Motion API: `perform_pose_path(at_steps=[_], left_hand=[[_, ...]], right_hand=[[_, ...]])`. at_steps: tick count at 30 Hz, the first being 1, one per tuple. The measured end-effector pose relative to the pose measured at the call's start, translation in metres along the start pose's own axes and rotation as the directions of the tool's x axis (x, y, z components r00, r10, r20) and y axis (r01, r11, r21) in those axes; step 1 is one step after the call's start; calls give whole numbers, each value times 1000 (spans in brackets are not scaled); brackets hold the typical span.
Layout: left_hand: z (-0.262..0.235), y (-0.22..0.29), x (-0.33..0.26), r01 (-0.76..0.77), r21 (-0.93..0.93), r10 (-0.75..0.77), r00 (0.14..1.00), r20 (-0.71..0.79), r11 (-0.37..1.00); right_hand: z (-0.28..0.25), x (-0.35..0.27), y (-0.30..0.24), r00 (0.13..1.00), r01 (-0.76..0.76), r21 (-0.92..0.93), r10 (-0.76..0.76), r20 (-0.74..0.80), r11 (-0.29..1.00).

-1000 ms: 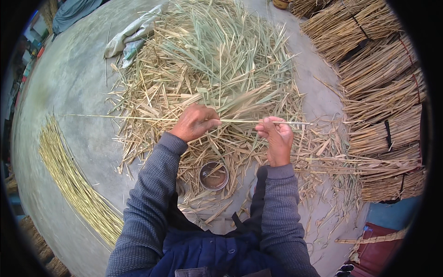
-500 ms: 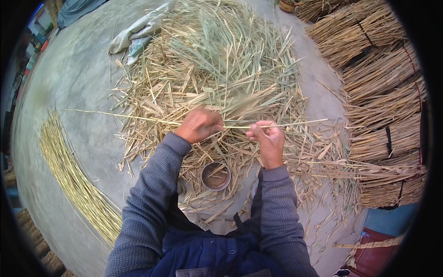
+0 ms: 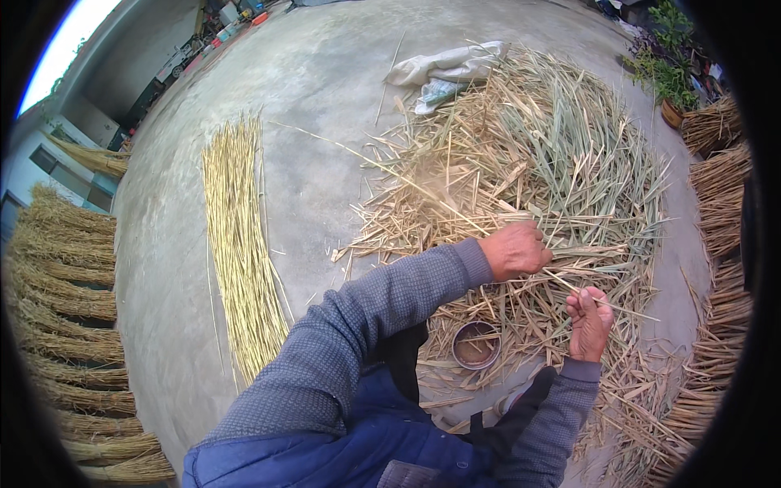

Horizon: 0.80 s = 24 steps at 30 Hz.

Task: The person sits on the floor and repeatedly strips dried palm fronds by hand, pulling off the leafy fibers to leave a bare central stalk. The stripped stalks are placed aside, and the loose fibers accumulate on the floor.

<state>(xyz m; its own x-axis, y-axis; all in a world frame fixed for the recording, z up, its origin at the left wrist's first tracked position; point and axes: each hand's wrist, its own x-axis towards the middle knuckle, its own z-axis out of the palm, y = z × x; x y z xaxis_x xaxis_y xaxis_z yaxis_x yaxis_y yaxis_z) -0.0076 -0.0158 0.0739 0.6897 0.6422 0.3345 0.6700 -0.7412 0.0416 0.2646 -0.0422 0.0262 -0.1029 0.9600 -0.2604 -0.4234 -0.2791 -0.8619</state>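
Note:
A long, thin, pale yellow stalk [image 3: 561, 281] runs between my two hands, sloping from upper left down to lower right. My left hand [image 3: 517, 248] is closed around its middle, fingers curled under. Lower and to the right, my right hand [image 3: 591, 319] pinches it near one end, the tip poking out past the fingers. Beneath both hands spreads a heap of dry leaves and husks [image 3: 586, 138], tan and partly green. A round bowl [image 3: 470, 353] with a few stalk bits in it sits at the heap's near edge. Left of my arm lies a bunch of smooth yellow stalks [image 3: 237, 228].
A crumpled whitish sack [image 3: 447, 63] touches the heap's far side. Bundles of unstripped stalks line the left side [image 3: 77, 325] and the right side [image 3: 716, 325]. A potted plant [image 3: 669, 53] stands at far right. The floor [image 3: 317, 89] is grey concrete.
My view has turned left, showing the bundles on that side. The stalk now tilts down to the right, and my right hand is nearer its end. Both hands keep hold of it.

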Motion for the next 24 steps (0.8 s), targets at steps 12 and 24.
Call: perform_pose_path(at_steps=[12, 24], left_hand=[[-27, -10, -55, 63, 203, -79, 995, 68, 977], [-55, -33, -63, 373, 125, -386, 916, 110, 919]], right_hand=[[28, -7, 3, 996, -22, 5, 21, 89, 1000], [1, -22, -31, 970, 221, -41, -215, 113, 974]])
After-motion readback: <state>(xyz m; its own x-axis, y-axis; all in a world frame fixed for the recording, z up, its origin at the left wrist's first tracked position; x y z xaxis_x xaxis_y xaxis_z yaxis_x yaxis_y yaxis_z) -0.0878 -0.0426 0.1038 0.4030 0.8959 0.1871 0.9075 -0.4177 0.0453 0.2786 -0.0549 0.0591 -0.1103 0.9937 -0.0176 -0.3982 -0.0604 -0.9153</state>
